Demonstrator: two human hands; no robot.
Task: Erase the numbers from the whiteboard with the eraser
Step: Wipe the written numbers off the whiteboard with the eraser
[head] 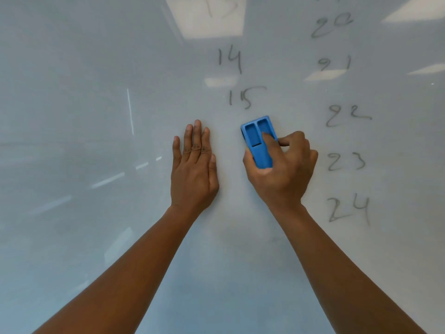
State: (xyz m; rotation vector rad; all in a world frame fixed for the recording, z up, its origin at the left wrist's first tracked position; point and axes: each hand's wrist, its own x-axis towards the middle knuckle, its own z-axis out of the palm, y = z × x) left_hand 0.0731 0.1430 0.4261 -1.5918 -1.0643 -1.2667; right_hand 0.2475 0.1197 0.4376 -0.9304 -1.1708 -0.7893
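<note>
1. Whiteboard [96, 116]: fills the view; its edges are cut off, and ceiling-light reflections wash over a faint, unreadable number [221, 8] far above the eraser.
2. Blue eraser [258, 141]: one, pressed to the board just below "15" [243, 97]; its lower end is hidden under the right hand [281, 169], whose fingers grasp it.
3. Left hand [193, 169]: flat on the board left of the eraser, apart from it, fingers released and extended.
4. Legible numbers, seven: "14" [230, 60] above the eraser; "20" [331, 25], "21" [334, 62], "22" [346, 115], "23" [346, 161] and "24" [348, 209] in a column to its right. A further mark at the top edge is cut off.
</note>
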